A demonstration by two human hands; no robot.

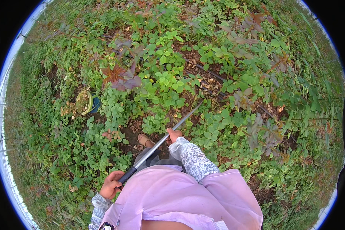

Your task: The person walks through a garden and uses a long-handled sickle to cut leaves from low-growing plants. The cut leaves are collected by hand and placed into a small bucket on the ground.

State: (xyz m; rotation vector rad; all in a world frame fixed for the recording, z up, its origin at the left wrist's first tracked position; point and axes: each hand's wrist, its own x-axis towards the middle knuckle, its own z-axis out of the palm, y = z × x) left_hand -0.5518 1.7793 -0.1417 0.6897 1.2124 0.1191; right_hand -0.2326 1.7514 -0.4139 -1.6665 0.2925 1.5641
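Observation:
A long metal pole with a black grip slants across the front of my body, from lower left to upper right. My left hand is wrapped round the black grip near my waist. Farther up, my right hand holds the bare metal shaft. The pole's far end reaches down among green leafy plants, and leaves blur what its tip touches. Both forearms wear patterned sleeves.
A blue bucket with a yellow-green rim stands among plants at the left, with dry plant matter in it. Dark irrigation hoses run over soil and fallen leaves ahead. My sandalled foot is on bare soil. Reddish-leaved shoots rise above the foliage.

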